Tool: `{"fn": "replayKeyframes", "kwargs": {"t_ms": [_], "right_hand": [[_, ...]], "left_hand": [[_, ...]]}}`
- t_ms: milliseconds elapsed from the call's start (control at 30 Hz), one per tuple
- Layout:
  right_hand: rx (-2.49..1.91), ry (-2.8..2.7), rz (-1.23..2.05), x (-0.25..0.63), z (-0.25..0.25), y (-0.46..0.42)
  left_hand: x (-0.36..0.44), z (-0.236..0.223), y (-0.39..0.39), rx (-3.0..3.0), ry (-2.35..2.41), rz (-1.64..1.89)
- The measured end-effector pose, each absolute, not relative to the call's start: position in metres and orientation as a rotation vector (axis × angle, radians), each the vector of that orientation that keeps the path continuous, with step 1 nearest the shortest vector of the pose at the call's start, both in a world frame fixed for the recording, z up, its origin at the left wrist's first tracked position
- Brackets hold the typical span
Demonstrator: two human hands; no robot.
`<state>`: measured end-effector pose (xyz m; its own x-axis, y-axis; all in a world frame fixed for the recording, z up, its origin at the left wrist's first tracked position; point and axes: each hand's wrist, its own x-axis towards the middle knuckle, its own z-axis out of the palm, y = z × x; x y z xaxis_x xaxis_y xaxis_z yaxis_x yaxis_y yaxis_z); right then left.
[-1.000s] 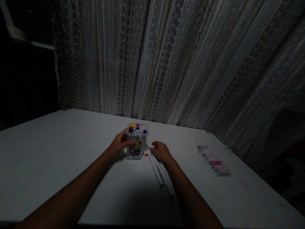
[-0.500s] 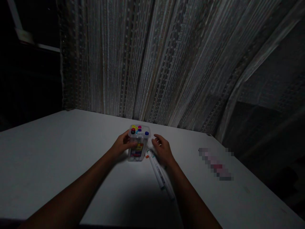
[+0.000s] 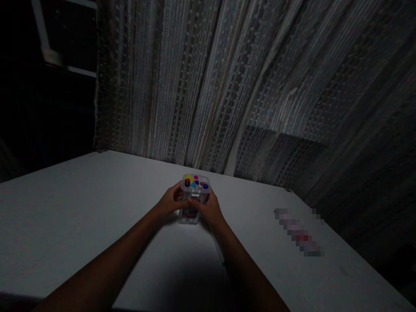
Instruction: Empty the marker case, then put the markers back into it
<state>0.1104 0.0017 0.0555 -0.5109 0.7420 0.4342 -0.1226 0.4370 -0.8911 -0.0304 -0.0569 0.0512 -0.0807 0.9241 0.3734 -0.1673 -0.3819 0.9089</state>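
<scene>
A clear plastic marker case [image 3: 189, 219] stands upright on the white table, with several coloured caps showing through its top: yellow, pink, red, black, blue and brown. My left hand [image 3: 170, 201] grips it from the left, thumb across the front label. From the right, my right hand [image 3: 210, 209] is wrapped round the same case, its thumb meeting the left one at the front. A white marker [image 3: 218, 248] lies on the table beside my right forearm, mostly covered by it. Any other loose markers are hidden under that arm.
The white table [image 3: 136, 177] reaches back to a striped, patterned curtain [image 3: 162, 86]. Toward the table's right side lies a long pinkish thing [image 3: 297, 232], blurred by pixel blocks. A dark window [image 3: 69, 34] shows at the upper left.
My right hand has moved left from above the loose markers onto the case and closed on its right side. My left hand keeps its hold. The view has shifted slightly.
</scene>
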Motion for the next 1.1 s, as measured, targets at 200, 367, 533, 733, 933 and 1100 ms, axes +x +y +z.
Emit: {"fn": "replayKeyframes", "kwargs": {"t_ms": [200, 367, 533, 733, 933, 1100], "right_hand": [[-0.529, -1.774, 1.264, 0.119, 0.057, -0.004], [-0.543, -1.794, 1.248, 0.121, 0.057, -0.002], [-0.497, -1.818, 1.219, 0.123, 0.061, -0.003], [-0.48, -1.849, 1.146, 0.126, 0.062, -0.002], [-0.488, -1.818, 1.214, 0.126, 0.058, 0.0], [-0.51, -1.814, 1.222, 0.127, 0.057, -0.002]], "left_hand": [[-0.029, 0.053, -0.06, 1.301, 0.84, 1.585], [-0.03, 0.05, -0.058, 1.328, 0.827, 1.576], [-0.027, 0.05, -0.056, 1.315, 0.881, 1.632], [-0.016, 0.057, -0.06, 1.321, 0.938, 1.712], [-0.001, 0.069, -0.065, 1.283, 1.033, 1.832], [0.008, 0.07, -0.065, 1.249, 1.044, 1.871]]}}
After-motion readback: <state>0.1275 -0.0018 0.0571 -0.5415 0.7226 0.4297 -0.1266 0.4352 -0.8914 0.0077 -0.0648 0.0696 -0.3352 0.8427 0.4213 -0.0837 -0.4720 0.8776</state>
